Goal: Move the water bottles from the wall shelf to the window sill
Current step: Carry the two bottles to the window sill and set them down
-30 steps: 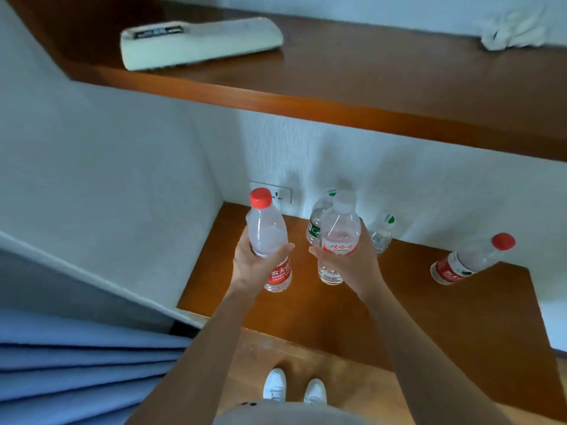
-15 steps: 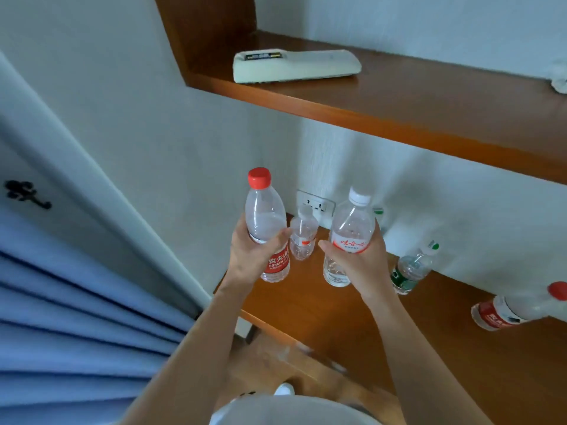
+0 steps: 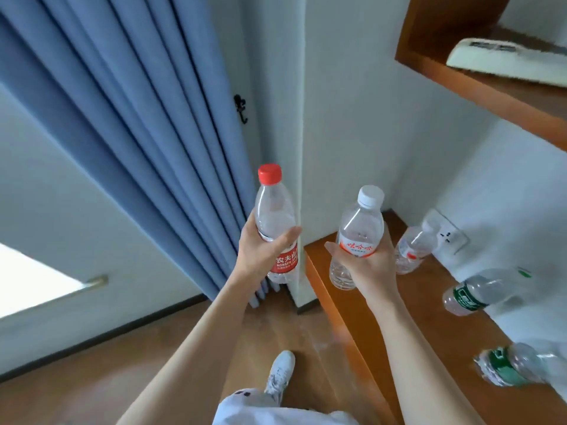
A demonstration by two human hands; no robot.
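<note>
My left hand (image 3: 260, 256) grips a clear bottle with a red cap and red label (image 3: 274, 216), held upright in front of the wall corner. My right hand (image 3: 366, 268) grips a clear bottle with a white cap and a red-lettered label (image 3: 357, 231), held above the left end of the lower wooden shelf (image 3: 429, 326). On that shelf stand a small clear bottle (image 3: 412, 246) by the wall socket and two green-labelled bottles (image 3: 478, 292) (image 3: 518, 366), blurred. A bright patch at the far left edge may be the window sill (image 3: 36, 286).
Blue curtains (image 3: 138, 124) hang left of the white wall corner (image 3: 302, 118). An upper wooden shelf (image 3: 497, 96) carries a white remote-like device (image 3: 503, 61). A wall socket (image 3: 449, 236) sits behind the bottles. My white shoe (image 3: 280, 375) stands on the wooden floor.
The view has swung left, away from the shelf toward the curtains. Both hands, still holding their bottles, have come off the shelf and moved left with me.
</note>
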